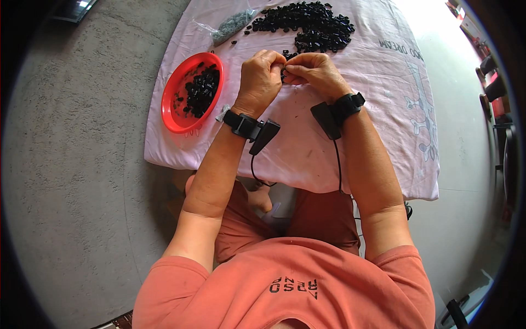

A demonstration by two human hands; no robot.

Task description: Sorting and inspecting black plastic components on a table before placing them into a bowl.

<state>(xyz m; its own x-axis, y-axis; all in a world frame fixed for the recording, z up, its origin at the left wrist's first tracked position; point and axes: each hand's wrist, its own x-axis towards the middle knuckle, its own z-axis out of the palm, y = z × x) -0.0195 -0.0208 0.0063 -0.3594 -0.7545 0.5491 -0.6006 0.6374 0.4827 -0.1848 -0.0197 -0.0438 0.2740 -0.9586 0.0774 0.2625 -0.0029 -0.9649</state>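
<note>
Black pieces (307,24) lie heaped on the far part of the cloth (298,142), apparently awaiting handling, while more sit in the red dish (166,107) at left, nearer than the bag of grey bits (231,27); work thus seems partway along, with the larger share left. Left hand (261,78) and right hand (319,74) meet before the heap, fingertips pinching a small dark part (283,75), its details hidden.

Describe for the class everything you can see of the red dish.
The red dish is round, shallow and open, with a raised rim; it looks like smooth plastic. It sits on the pink cloth, left of the left hand. Small black pieces are heaped inside, mostly toward its right, leaving some red bottom bare. Neither hand touches it.
</note>
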